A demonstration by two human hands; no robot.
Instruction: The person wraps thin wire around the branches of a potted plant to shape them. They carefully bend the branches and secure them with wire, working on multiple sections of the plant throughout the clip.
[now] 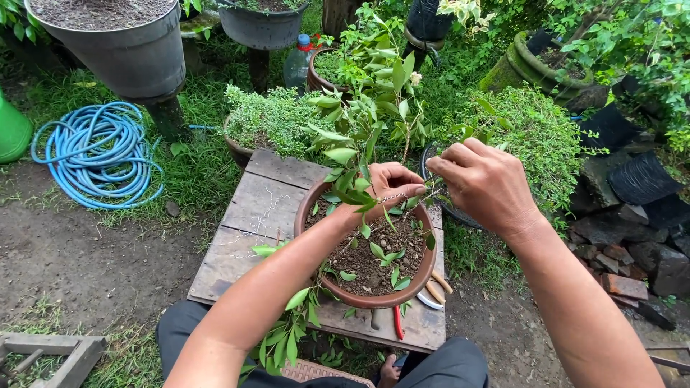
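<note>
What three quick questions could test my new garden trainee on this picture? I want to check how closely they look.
1. True or false: both hands are at the plant in the brown pot.
2. What does the pot stand on: A grass, B wooden board, C stones?
3. What lies coiled on the ground left of the board?

Key: 1 true. 2 B. 3 the blue hose.
</note>
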